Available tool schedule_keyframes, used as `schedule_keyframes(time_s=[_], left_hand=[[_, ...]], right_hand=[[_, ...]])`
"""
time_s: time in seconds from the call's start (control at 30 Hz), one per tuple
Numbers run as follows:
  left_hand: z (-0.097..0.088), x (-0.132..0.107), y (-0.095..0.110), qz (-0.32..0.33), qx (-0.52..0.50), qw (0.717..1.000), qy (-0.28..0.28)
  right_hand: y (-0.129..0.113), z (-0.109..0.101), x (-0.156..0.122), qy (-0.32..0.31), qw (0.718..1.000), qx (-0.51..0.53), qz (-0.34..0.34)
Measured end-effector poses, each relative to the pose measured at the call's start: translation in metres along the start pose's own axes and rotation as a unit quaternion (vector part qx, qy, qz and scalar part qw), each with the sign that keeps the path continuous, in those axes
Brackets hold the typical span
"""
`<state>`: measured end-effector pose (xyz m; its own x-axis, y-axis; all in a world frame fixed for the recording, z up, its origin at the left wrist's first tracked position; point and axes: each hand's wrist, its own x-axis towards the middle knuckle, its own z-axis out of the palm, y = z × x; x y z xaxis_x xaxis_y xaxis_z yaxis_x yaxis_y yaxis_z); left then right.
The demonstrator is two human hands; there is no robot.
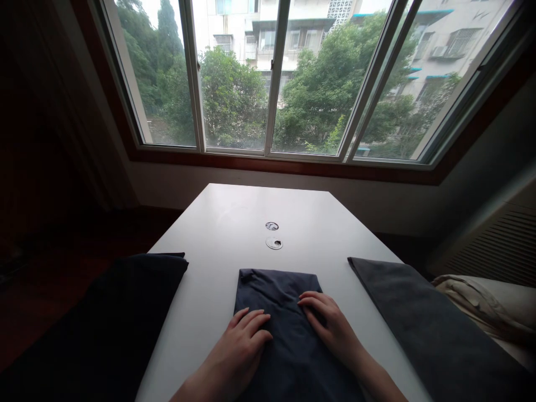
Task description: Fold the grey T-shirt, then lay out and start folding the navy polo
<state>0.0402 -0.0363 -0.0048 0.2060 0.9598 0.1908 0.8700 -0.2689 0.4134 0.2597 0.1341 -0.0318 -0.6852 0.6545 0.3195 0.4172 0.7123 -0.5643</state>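
A dark blue folded cloth [288, 352], perhaps a garment, lies lengthwise on the white table [234, 223] in front of me. Its far edge is straight, and wrinkles run across its upper part. My left hand [247, 340] rests on the cloth's left side, fingers stretched out and slightly bent. On the right side, my right hand [326, 321] lies on the fabric with its fingers extended toward the middle. Neither hand visibly grips the fabric. The near end of the cloth runs out of the bottom of the view.
Dark cloth [113, 312] hangs over the table's left edge, and dark grey cloth [419, 318] over the right. Two round cable holes [274, 243] sit in the tabletop. Beige fabric [489, 301] lies at the far right. A window [272, 84] stands beyond the table.
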Motion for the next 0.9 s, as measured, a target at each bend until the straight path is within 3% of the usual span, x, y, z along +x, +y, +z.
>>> schedule_keyframes(time_s=[0.9], left_hand=[[-0.0024, -0.0010, -0.0011, 0.020, 0.021, 1.000, -0.008]], right_hand=[[0.0015, -0.0020, 0.0010, -0.012, 1.000, 0.012, 0.015]])
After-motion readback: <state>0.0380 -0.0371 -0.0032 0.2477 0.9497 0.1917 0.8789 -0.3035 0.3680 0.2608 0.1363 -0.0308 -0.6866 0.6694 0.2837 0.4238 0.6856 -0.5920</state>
